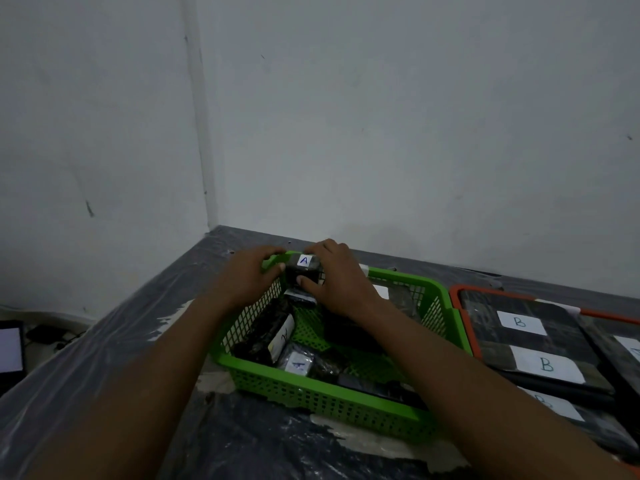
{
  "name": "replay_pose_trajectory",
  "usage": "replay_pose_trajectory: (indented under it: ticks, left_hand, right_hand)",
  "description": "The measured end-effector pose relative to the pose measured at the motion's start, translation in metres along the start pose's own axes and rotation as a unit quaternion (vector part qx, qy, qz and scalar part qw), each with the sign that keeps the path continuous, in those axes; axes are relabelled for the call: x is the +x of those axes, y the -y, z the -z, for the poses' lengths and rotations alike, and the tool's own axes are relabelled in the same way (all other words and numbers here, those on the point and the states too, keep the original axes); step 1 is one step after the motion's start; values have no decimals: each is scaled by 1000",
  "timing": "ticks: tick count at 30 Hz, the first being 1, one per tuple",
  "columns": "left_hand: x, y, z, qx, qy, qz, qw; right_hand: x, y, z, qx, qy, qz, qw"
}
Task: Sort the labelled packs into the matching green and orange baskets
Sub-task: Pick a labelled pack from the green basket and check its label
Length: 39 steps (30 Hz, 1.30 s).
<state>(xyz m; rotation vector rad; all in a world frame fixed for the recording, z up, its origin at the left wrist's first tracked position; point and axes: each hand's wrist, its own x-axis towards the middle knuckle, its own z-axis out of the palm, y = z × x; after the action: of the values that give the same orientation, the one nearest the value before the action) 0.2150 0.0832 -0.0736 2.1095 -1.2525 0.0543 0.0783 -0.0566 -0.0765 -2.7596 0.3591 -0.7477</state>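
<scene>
A small dark pack with a white "A" label (304, 266) is held upright at the far left corner of the green basket (322, 398). My left hand (247, 277) grips its left side and my right hand (337, 278) its right side. Several more dark packs marked "A" (297, 363) lie inside the green basket. To the right stands the orange basket (462, 299), filled with flat dark packs labelled "B" (547, 364).
Both baskets rest on a table covered with dark plastic sheeting (145, 341), set into a corner of white walls. A dark device with a lit screen (10, 349) and cables lie on the floor at the left.
</scene>
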Motion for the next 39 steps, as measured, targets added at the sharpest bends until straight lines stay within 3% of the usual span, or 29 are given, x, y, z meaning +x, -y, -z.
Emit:
replay_pose_trajectory:
  ticks: [2,4,6,8,12,17,22,26,31,39]
  left_hand:
    - [-12,3,6,7,3,-6,1000]
    - [-26,7,8,40,5,-6,999]
    - [-39,11,7,74,4,-3,997]
    - [-48,12,6,109,4,-10,994]
    - [-61,5,12,236,-7,-46,971]
    - [-72,-10,16,335,62,-20,940]
    - [-70,-24,10,376,113,-19,920]
    - [-59,-40,5,410,145,-32,900]
    - [-56,-41,7,392,144,9,909]
    - [-60,-38,1,412,140,-18,900]
  right_hand:
    - [-8,10,4,41,51,82,994]
    - [-10,17,5,9,164,138,977]
    - [-8,23,1,-61,250,153,954]
    - [-4,27,-4,-84,283,140,945]
    - [2,30,-16,-120,299,134,937]
    - [8,31,-12,-171,288,174,926]
    - [9,27,9,-91,272,101,953]
    - [-2,29,1,-126,285,79,947]
    - [-6,30,-23,-202,272,79,938]
    - [8,18,-10,-248,290,90,920]
